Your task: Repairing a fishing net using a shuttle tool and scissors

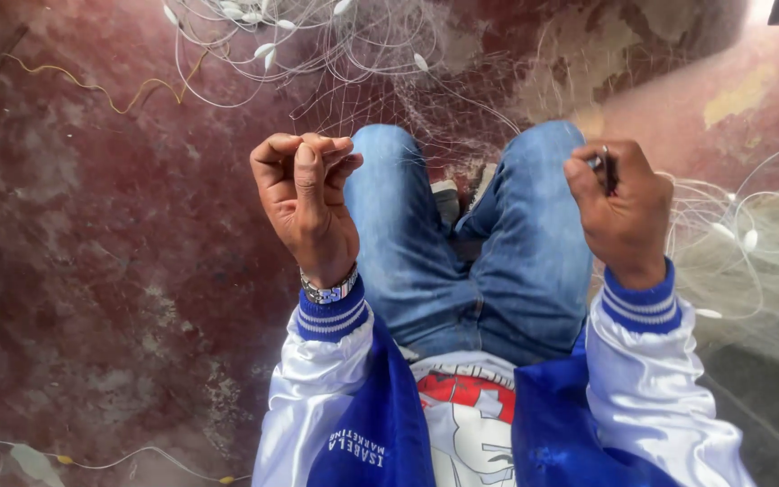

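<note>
I sit with my knees up in blue jeans (462, 243). A fine, pale fishing net (426, 108) lies spread over my knees and the floor. My left hand (307, 194) is raised in front of my left knee, fingers pinched shut on thin net threads. My right hand (622, 209) is raised by my right knee and grips a small dark needle-like tool (605, 169) between thumb and fingers. A metal watch sits on my left wrist. White and blue jacket sleeves cover both arms.
The floor (92, 271) is worn, stained reddish concrete. White line with small white floats (254, 27) is piled at the top, and more loops with floats (741, 234) lie at the right. A yellow cord (101, 90) trails at upper left.
</note>
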